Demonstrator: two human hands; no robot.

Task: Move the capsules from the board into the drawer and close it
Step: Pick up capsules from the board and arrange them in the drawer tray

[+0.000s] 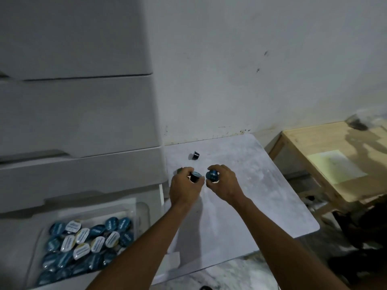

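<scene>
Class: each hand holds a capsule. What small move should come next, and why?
Probably swing both hands down-left to the open drawer and release. The left hand grips a blue-lidded capsule and the right hand a second capsule, so neither looks free for the dark capsule lying on the board.

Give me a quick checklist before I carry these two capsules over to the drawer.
1. Left hand grips the left capsule: ok.
2. Right hand grips the right capsule: ok.
3. Drawer open: ok.
4. Room in drawer beyond the capsule pile: ok, bare floor at its far end.
5. Board cleared: not ok, a dark capsule lies near its far edge.
6. Small object beside the left hand: cannot tell what it is.
</scene>
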